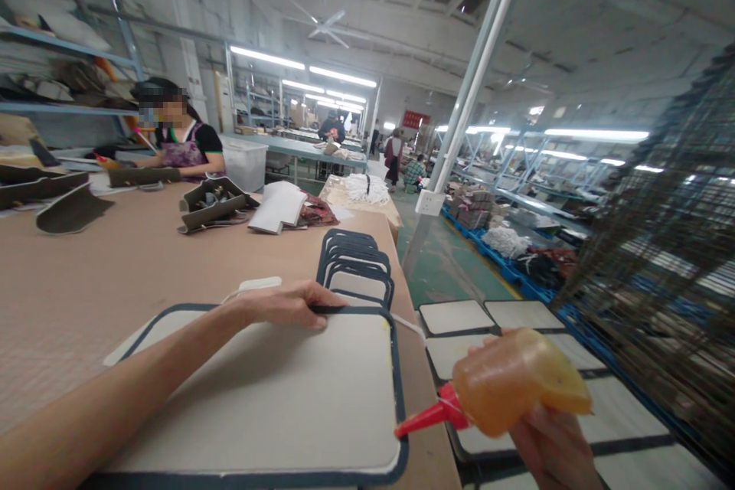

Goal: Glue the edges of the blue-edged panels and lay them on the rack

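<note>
A white panel with a dark blue border [276, 398] lies on the tan table in front of me. My left hand [290, 305] grips its far edge, thumb on the white face and fingers over the dark trim. In my right hand [554, 440] is a squeeze bottle [499, 379] of amber liquid, probably glue, tipped to the left. Its red nozzle [428, 415] points at the panel's right border, with the tip at the trim. Thin yellowish traces run along that border near the upper right corner. My right fingers are partly hidden behind the bottle.
Several dark-rimmed panels [356, 268] stand in an overlapping row beyond my left hand. More panels [456, 318] lie to the right, below the table edge. Olive pieces [215, 203] and white sheets [279, 205] lie farther back. A co-worker [184, 138] sits at the far left. A slanted metal post [459, 115] rises beside the table.
</note>
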The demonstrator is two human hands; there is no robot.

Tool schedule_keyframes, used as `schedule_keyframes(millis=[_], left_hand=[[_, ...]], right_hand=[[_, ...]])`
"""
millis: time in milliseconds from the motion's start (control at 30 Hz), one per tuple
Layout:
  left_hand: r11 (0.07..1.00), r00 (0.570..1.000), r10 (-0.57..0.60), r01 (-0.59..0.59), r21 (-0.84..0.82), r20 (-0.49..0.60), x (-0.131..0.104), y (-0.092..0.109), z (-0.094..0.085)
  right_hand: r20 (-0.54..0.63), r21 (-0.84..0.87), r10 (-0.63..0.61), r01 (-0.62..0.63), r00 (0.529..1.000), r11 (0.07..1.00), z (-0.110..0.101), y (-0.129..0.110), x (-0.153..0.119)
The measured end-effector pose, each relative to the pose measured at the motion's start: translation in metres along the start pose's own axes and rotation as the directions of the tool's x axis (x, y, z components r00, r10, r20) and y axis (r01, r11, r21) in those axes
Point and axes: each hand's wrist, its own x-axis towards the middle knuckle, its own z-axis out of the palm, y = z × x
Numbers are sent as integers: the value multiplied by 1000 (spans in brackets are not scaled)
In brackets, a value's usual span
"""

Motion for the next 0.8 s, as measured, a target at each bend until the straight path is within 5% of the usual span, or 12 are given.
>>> schedule_keyframes(millis=[100, 333, 533, 800], left_hand=[[1000, 1000, -8, 8, -16, -15, 0, -3, -2], [998, 994, 6, -13, -66, -107, -2, -16, -7], [985, 970, 11, -52, -162, -244, 1, -28, -3], [960, 906, -3, -116, -254, -424, 9, -34, 20]], right_hand=[[-82, 87, 94, -87, 992, 992, 0, -1, -1], [-222, 64, 13, 1, 975, 998, -10, 6, -9], [-329, -365, -383, 257, 864, 895, -38, 33, -9], [-359, -477, -519, 325, 776, 816, -51, 41, 3]])
